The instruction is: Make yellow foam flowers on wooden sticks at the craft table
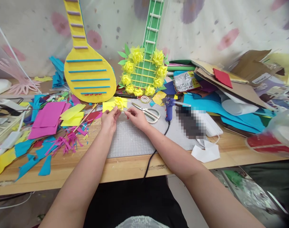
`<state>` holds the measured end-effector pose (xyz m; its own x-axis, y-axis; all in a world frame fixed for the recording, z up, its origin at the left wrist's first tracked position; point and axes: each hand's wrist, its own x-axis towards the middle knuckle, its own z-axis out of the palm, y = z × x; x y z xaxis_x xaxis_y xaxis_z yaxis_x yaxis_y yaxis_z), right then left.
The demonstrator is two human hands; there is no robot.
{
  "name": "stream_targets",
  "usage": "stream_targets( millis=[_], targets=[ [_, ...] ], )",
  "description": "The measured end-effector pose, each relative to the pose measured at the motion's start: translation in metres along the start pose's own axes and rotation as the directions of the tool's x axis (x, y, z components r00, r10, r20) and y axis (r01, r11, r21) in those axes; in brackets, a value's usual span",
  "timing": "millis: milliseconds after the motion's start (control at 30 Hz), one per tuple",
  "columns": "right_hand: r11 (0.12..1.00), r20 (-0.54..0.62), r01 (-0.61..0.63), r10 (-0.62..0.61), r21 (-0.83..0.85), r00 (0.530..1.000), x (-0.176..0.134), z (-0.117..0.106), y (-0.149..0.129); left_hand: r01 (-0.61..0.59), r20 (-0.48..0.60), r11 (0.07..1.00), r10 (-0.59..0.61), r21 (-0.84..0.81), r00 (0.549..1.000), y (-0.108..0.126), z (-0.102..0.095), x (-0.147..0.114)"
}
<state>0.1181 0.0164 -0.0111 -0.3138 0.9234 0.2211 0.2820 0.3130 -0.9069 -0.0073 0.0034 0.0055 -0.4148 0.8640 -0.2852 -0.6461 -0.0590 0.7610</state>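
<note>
My left hand (108, 120) pinches a yellow paper flower (119, 102) above the cutting mat (129, 141). Close beside it on the right, my right hand (137, 117) has its fingers closed on a thin stick (122, 110) that runs toward the flower's base. The flower's underside is hidden by my fingers. Yellow paper (107, 106) lies just behind the left hand. Silver scissors (150, 114) rest partly behind my right hand, and a blue glue gun (169, 109) lies further right with its cord trailing over the table edge.
A yellow lute-shaped craft (91, 74) and a green one (150, 39) ringed with yellow flowers lean at the back. Paper scraps (48, 118) cover the left side. Cardboard and coloured sheets (220, 101) pile up on the right, near a plastic cup (274, 137).
</note>
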Motion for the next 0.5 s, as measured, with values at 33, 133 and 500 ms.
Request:
stream_targets(
  millis=[33, 133, 500],
  targets=[
    [1.000, 0.003, 0.003, -0.003, -0.022, 1.000, -0.0007, -0.0005, -0.0013, 0.002, 0.006, 1.000, -0.002, -0.005, 1.000, 0.0000, -0.0003, 0.0003],
    [0.998, 0.015, -0.010, 0.011, -0.064, 1.000, -0.0022, -0.0010, -0.0035, 0.008, 0.013, 1.000, -0.008, -0.008, 1.000, -0.0002, -0.0008, 0.0013],
    [0.991, 0.016, -0.055, 0.053, 0.118, 0.998, 0.0011, 0.0019, 0.0014, -0.015, 0.012, 1.000, 0.015, -0.017, 1.000, -0.0001, 0.0004, 0.0011]
  ],
)
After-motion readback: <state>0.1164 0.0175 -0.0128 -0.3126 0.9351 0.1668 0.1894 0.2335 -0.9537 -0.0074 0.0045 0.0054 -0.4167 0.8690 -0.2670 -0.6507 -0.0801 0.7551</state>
